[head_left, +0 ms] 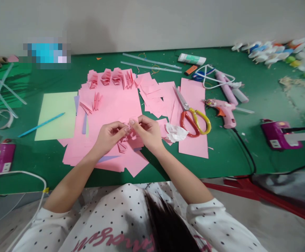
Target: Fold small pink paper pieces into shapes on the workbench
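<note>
My left hand (pixel 109 135) and my right hand (pixel 147 132) meet over the middle of a green table (pixel 36 164). Both pinch a small folded pink paper piece (pixel 130 134), fingers closed on its pleats. Under them lie large pink paper sheets (pixel 112 105). Several folded pink fan pieces (pixel 110 77) sit in a row at the far edge of the sheets. Two more folded pieces (pixel 91 104) lie to the left of my hands.
Scissors with red and yellow handles (pixel 194 119), crumpled white paper (pixel 175 132) and a pink glue gun (pixel 224 110) lie to the right. A light green sheet (pixel 56 115) with a blue stick (pixel 40 125) is on the left. Glue sticks, a glue tube (pixel 192 58) and small coloured items (pixel 281 52) are farther back.
</note>
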`<state>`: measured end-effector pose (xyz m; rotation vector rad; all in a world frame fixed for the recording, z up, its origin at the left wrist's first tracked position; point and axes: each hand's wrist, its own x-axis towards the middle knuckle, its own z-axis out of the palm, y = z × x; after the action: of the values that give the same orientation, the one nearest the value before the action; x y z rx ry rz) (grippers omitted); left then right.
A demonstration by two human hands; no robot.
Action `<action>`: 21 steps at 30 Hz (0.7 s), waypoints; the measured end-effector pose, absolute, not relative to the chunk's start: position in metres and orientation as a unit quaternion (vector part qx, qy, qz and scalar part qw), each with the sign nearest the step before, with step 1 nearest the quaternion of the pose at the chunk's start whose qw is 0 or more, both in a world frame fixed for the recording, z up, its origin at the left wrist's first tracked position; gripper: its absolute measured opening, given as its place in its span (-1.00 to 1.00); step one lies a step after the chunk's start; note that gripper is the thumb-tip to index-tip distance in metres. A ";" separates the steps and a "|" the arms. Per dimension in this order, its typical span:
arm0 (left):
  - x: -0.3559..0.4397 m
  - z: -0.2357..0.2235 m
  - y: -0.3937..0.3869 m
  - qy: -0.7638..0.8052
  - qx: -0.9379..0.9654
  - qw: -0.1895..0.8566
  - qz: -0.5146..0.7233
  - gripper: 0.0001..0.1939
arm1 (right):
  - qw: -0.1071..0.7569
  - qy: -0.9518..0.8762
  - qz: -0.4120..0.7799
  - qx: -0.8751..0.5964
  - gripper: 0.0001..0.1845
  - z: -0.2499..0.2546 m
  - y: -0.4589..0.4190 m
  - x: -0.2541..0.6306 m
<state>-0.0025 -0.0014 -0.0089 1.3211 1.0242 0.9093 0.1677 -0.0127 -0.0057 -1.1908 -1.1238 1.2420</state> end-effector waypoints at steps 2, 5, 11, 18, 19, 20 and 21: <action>-0.002 -0.007 -0.002 0.442 0.569 0.577 0.385 -0.69 | 0.514 -0.471 0.516 -0.499 -0.47 -0.005 -0.013 0.168; -0.001 -0.005 -0.001 0.434 0.566 0.586 0.384 -0.69 | 0.512 -0.476 0.510 -0.500 -0.46 -0.004 -0.012 0.168; -0.002 -0.007 0.001 0.433 0.599 0.549 0.391 -0.68 | 0.518 -0.483 0.509 -0.489 -0.48 -0.007 -0.014 0.166; 0.000 -0.006 0.000 0.461 0.589 0.525 0.406 -0.71 | 0.509 -0.488 0.500 -0.502 -0.42 -0.006 -0.012 0.166; 0.001 -0.005 0.000 0.465 0.582 0.521 0.417 -0.71 | 0.508 -0.495 0.490 -0.506 -0.42 -0.005 -0.012 0.166; 0.001 -0.004 0.000 0.468 0.577 0.515 0.428 -0.71 | 0.507 -0.503 0.481 -0.509 -0.41 -0.005 -0.012 0.166; 0.001 -0.004 0.001 0.468 0.574 0.510 0.438 -0.71 | 0.506 -0.509 0.474 -0.510 -0.42 -0.005 -0.012 0.166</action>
<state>0.0015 0.0008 -0.0036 1.3820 1.1261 1.0559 0.1662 -0.0119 -0.0047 -1.2306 -1.2291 1.1436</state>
